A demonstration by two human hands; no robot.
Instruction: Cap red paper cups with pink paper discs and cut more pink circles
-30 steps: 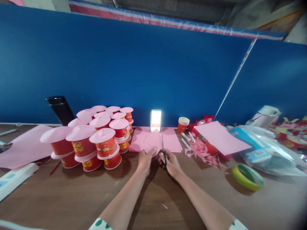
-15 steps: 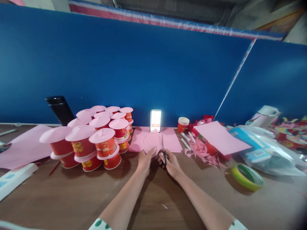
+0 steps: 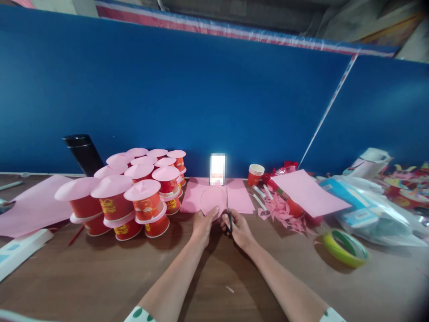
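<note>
Between the thumb and fingers of my left hand (image 3: 203, 226) is a round pink paper disc (image 3: 213, 199), pinched at its near edge. My right hand (image 3: 238, 229) is closed round the dark handles of a pair of scissors (image 3: 229, 219). The blades point away from me along the right edge of the disc. Behind the disc, pink paper sheets (image 3: 241, 197) lie flat on the table, much the same colour, so its far edge is only a faint outline. A bright phone (image 3: 217, 170) stands upright beyond them.
Left of my hands stand several red paper cups (image 3: 156, 226) in stacked pairs, topped with pink discs. To the right are nested cups (image 3: 255, 174), pink paper scraps (image 3: 279, 210), a roll of yellow-green tape (image 3: 345, 248) and a plastic bag (image 3: 378, 217). A black bottle (image 3: 83, 154) leans at back left.
</note>
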